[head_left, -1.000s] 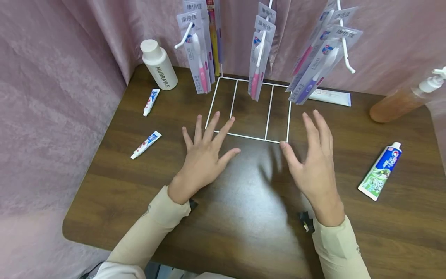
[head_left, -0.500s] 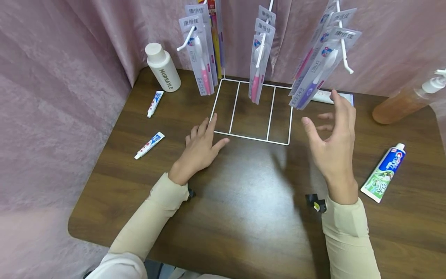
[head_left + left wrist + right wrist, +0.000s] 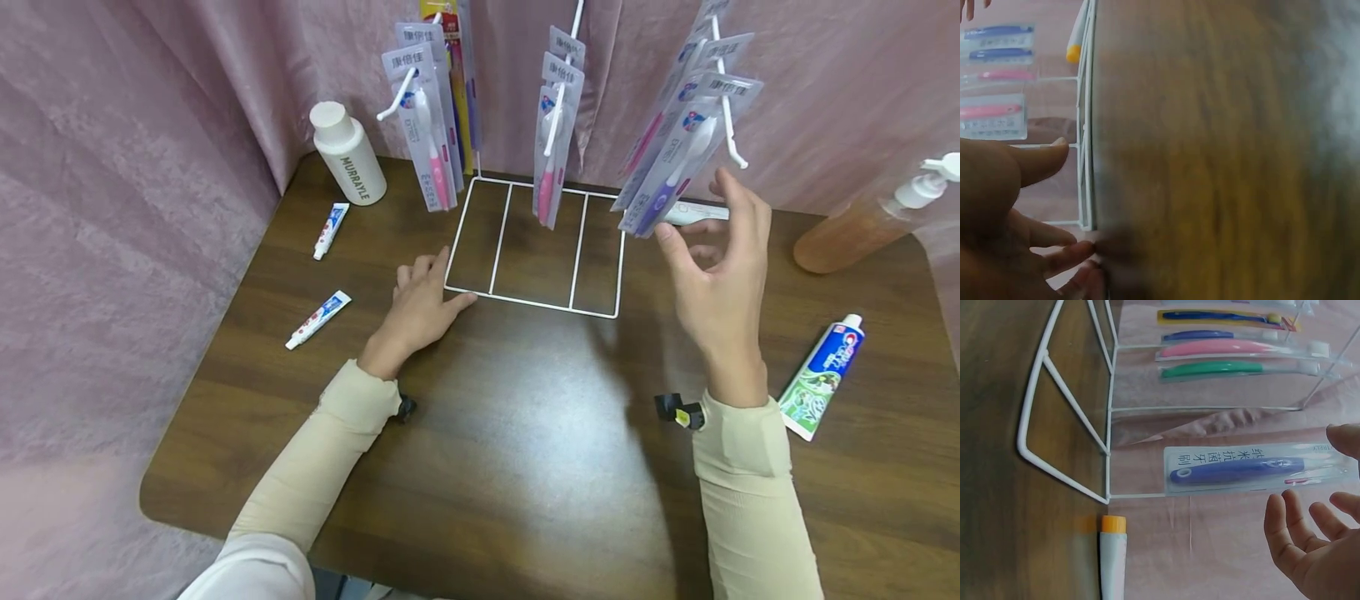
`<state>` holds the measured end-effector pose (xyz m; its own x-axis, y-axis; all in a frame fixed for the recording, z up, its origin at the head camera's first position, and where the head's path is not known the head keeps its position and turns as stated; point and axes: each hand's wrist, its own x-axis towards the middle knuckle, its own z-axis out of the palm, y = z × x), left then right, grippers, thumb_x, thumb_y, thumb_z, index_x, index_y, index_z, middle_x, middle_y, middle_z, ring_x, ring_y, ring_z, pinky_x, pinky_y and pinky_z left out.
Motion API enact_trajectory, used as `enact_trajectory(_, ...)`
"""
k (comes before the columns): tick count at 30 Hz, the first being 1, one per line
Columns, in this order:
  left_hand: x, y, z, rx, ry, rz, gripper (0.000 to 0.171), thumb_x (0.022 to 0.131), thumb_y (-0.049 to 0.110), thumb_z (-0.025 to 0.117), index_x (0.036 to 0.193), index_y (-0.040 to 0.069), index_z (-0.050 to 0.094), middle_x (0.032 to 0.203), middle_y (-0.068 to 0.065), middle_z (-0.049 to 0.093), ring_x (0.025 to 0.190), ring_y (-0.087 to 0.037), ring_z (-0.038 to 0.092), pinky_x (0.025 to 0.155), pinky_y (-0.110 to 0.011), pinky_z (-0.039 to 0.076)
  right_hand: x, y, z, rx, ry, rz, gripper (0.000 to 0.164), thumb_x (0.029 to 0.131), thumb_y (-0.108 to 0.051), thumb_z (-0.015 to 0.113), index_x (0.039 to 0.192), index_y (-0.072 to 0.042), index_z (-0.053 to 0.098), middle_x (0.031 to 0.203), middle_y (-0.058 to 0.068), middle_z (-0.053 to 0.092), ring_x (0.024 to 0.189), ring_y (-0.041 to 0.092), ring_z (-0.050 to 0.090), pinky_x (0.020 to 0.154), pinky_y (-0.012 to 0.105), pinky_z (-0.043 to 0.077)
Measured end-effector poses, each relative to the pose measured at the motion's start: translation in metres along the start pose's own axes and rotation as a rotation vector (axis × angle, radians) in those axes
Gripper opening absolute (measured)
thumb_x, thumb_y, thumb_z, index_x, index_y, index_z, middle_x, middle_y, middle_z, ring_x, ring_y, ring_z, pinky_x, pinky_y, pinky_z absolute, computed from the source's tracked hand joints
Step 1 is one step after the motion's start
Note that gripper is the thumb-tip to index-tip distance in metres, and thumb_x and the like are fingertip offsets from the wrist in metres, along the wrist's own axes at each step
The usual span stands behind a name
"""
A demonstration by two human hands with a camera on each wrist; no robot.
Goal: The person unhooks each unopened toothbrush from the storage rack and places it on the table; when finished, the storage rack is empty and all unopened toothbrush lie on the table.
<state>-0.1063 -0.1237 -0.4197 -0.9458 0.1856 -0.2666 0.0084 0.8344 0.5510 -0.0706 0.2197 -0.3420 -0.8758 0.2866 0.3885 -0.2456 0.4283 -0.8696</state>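
Pink curtain point(image 3: 225, 100) behind, the purple toothbrush pack point(image 3: 684, 158) hangs hooked, not yet held — my right hand point(image 3: 720, 275) gapes beside it, my left hand point(image 3: 422, 304) loose by the wire rack point(image 3: 572, 309).

Person's forearms point(image 3: 753, 500) extended forward; left hand point(image 3: 415, 312) low, thumb point(image 3: 459, 302) spread from fingers point(image 3: 422, 267); right hand point(image 3: 722, 287) raised, fingers bent, thumb apart.

Right wrist view, hand point(image 3: 1321, 557) cropped, tube point(image 3: 1113, 565) cut off

- Carrier: brown wood-grain table point(image 3: 517, 475).
- Left: white bottle point(image 3: 351, 162), two small tubes point(image 3: 331, 232) point(image 3: 318, 320).
- Centre: white wire rack base point(image 3: 530, 302).
- Right: white tube point(image 3: 701, 213), amber pump bottle point(image 3: 851, 233), blue-green tube point(image 3: 822, 375).
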Motion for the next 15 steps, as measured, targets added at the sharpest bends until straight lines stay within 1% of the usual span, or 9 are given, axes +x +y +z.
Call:
enact_trajectory(5,0.003,-0.002,0.002,-0.022,0.026,-0.010,0.093,0.112,0.042,0.075,0.180,0.001,0.028,0.179,-0.024,0.034,0.149,-0.046,0.033,0.122,-0.060,0.040,0.011,-0.002,0.002,0.078,0.039,0.035,0.063,0.104,-0.005,0.078,0.165,-0.014,0.061,0.144,-0.010,0.057,0.102,0.003,0.069,0.086,0.013,0.057)
enact_trajectory(10,0.006,-0.003,0.002,-0.020,0.030,-0.014,0.091,0.111,0.039,0.076,0.181,0.003,0.029,0.177,-0.023,0.035,0.148,-0.047,0.032,0.122,-0.061,0.040,0.021,-0.002,0.003,0.118,0.079,0.041,0.050,0.105,-0.006,0.077,0.155,-0.012,0.072,0.132,-0.012,0.064,0.097,0.004,0.069,0.078,0.012,0.057)
enact_trajectory(15,0.009,-0.004,0.003,-0.028,0.040,-0.024,0.087,0.111,0.037,0.077,0.179,0.005,0.034,0.173,-0.021,0.037,0.144,-0.046,0.034,0.119,-0.059,0.040,0.030,-0.002,0.007,0.200,0.096,0.046,0.038,0.106,-0.004,0.075,0.144,-0.007,0.078,0.121,-0.008,0.067,0.089,0.006,0.069,0.067,0.012,0.057)
